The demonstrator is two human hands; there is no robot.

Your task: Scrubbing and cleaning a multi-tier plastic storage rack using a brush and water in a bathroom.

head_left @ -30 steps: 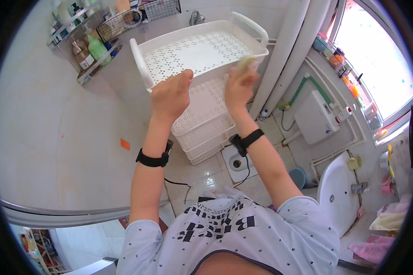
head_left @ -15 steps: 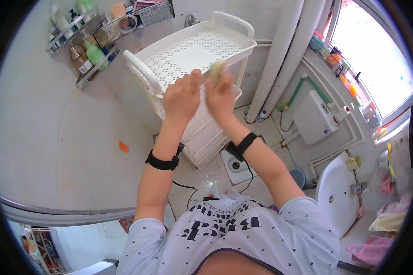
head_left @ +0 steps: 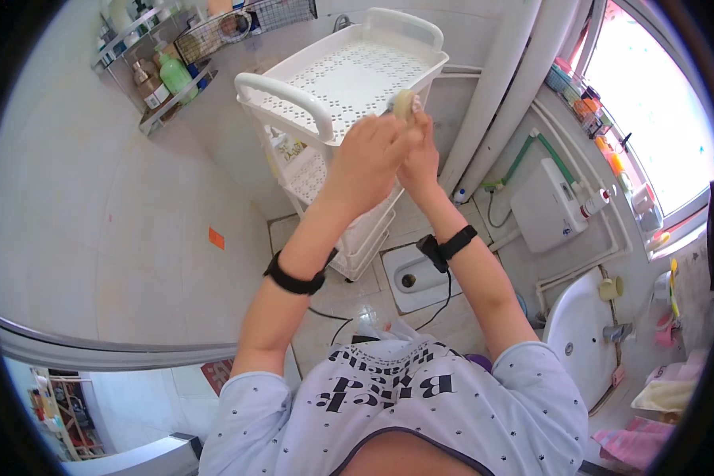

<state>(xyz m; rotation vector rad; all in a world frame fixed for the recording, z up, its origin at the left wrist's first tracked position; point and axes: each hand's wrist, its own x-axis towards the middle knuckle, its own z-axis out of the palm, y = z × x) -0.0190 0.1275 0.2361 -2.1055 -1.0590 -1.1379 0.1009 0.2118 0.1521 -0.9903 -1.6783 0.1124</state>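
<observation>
Head view, from above: shows pale yellow rounded object [head_left: 405,105], exact kind unclear, held up at the near right edge of a perforated white top tray [head_left: 353,75] on a multi-tier trolley [head_left: 365,250]; cannot tell contact with the tray. Chief hazard, by judgement: slip of the object through a loose or damp grip, with a drop onto the tray or, past its rim, toward floor tiles and squat toilet [head_left: 432,274]. Lesser hazards: a knock of knuckles against curved white handle [head_left: 289,91] from a leftward swing; a snag of thin black cable [head_left: 446,297] on the trolley from a longer reach. Pose: both forearms stretched forward and converging, with black wrist straps on each. Right hand [head_left: 423,159] nearly upright, fingers curled around the object, grip apparently firm. Left hand [head_left: 365,159] turned inward, back upward, fingers bent and overlapping the right hand in view; cannot tell from this angle any hold on the object, or touch between hands.
</observation>
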